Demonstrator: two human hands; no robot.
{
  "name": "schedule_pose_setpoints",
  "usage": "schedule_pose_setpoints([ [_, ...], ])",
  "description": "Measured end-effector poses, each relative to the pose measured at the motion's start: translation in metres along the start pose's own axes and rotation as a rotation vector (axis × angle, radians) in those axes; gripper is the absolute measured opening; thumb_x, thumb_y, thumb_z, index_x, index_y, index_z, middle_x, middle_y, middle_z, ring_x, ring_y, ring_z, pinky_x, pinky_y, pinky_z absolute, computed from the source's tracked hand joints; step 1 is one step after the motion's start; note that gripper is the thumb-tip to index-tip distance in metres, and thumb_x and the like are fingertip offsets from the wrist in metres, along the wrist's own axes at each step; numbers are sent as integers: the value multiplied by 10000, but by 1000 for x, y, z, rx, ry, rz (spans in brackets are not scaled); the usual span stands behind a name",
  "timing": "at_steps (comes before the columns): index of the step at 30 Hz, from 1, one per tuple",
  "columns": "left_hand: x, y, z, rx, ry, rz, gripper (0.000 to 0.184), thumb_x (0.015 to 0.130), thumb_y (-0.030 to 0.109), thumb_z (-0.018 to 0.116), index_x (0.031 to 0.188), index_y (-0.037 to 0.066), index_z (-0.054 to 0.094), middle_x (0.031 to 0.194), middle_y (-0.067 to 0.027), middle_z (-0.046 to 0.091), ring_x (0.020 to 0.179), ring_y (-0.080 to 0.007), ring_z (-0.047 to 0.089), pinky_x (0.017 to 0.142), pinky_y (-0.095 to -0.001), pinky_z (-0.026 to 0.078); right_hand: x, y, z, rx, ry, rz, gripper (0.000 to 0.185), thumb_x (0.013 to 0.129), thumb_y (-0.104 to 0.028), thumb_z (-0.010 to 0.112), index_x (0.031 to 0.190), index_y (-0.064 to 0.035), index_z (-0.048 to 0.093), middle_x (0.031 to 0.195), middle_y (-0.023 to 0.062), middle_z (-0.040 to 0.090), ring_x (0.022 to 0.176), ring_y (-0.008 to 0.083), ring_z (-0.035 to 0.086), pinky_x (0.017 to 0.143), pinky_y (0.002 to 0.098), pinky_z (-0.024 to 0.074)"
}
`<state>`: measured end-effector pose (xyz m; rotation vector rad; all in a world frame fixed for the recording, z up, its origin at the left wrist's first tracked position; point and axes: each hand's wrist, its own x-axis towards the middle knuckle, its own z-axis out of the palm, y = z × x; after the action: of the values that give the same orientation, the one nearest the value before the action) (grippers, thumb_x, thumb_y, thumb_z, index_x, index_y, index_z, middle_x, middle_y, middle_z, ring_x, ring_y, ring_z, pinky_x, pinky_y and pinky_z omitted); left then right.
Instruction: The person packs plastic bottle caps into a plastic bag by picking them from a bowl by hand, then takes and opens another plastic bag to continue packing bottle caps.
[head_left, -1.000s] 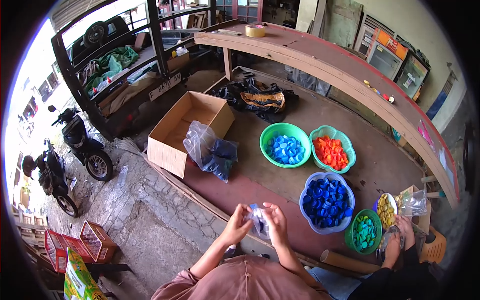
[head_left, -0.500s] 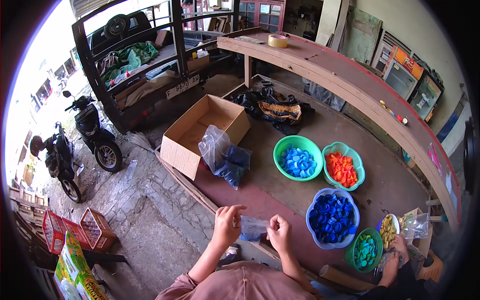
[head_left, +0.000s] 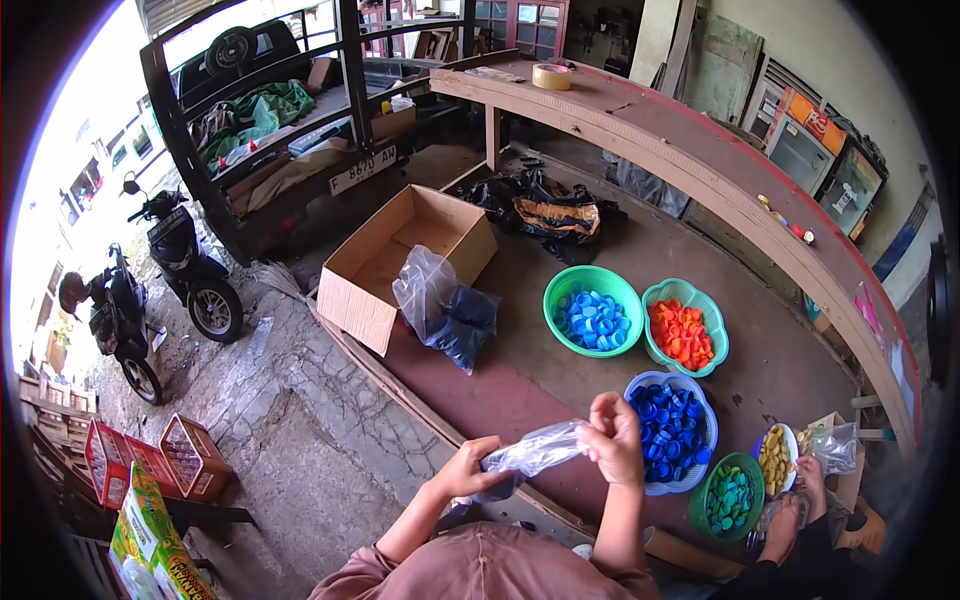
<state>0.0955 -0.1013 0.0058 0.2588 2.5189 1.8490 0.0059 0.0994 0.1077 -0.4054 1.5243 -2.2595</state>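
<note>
A clear plastic bag [head_left: 540, 450] is stretched between my two hands, in front of my chest and above the table's near edge. My left hand [head_left: 467, 470] is closed round one end of it, and something darker shows low in the bag there, too unclear to name. At the other end, the fingers of my right hand [head_left: 612, 442] pinch the bag's plastic. Nearest to my right hand is a pale blue basket [head_left: 712, 420] of dark blue bottle caps [head_left: 668, 435].
Bowls of light blue caps [head_left: 597, 318] and orange caps [head_left: 682, 332] stand farther back. A cardboard box [head_left: 360, 310] sits left, beside a bag of dark blue contents [head_left: 465, 325]. Another person's hands [head_left: 785, 525] work by the green basket [head_left: 700, 510]. A raised shelf [head_left: 660, 125] borders the table.
My right hand has moved up and to the right, drawing the bag out longer and tilting it upward. My left hand has lowered slightly and closed round its end.
</note>
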Motion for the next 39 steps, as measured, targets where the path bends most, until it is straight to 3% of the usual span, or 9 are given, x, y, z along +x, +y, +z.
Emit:
schedule_pose_setpoints([
  [4,4,48,-3,-99,-153,-72,240,801,205,621,888,-12,568,740,-67,592,690,-106,540,622,-276,434,-5,-10,-8,2,-20,-13,240,713,82,600,875,-59,493,628,-47,386,415,16,383,389,161,358],
  [8,2,54,1,-59,-204,-52,263,855,242,563,906,-16,577,697,-114,586,642,-133,529,631,-298,442,-1,-8,-24,-794,399,-440,249,696,-14,679,901,-36,538,720,15,487,703,95,543,593,231,438],
  [13,2,48,3,15,-218,-19,240,837,201,578,944,-14,594,744,-136,617,678,-172,593,630,-312,463,-15,-27,30,-1208,-453,-613,337,630,-160,729,935,-73,615,962,92,591,848,225,589,733,323,461],
  [16,0,47,4,92,-290,-46,276,818,223,599,959,-15,600,768,-162,628,689,-200,610,638,-320,467,-13,-11,5,-899,-587,-166,170,641,-51,694,802,-43,642,813,74,620,750,189,611,675,281,477],
  [22,-2,71,1,73,-390,-105,319,800,258,629,962,-16,616,744,-174,625,639,-214,599,622,-317,465,-14,-28,-29,-541,-41,-226,118,710,42,661,813,6,616,716,55,634,612,91,590,617,217,489],
  [27,-7,59,-3,91,-305,-123,337,817,289,595,989,0,611,764,-169,628,659,-213,595,641,-317,463,-16,-27,1,-728,-227,-480,745,553,-323,824,1148,-22,493,1119,110,542,1079,234,498,923,358,380],
  [31,-6,62,-9,92,-349,-241,352,817,283,617,989,-24,602,777,-147,639,683,-158,590,657,-303,463,-16,-13,-7,-735,-343,-246,468,680,37,676,1121,-12,526,887,92,660,658,166,647,640,266,513],
  [36,-1,59,-11,13,-237,-21,357,825,293,600,987,-25,599,736,-151,630,655,-164,590,644,-304,466,-9,-10,-33,-201,0,-387,688,656,-101,774,1220,23,399,1015,136,585,961,199,579,794,316,472],
  [39,6,66,-15,-23,-202,-206,321,854,287,572,946,-19,600,714,-108,616,651,-120,564,631,-284,458,-15,-1,-8,-567,-173,-352,847,654,-172,783,1320,4,291,1058,134,569,972,187,568,792,319,473],
])
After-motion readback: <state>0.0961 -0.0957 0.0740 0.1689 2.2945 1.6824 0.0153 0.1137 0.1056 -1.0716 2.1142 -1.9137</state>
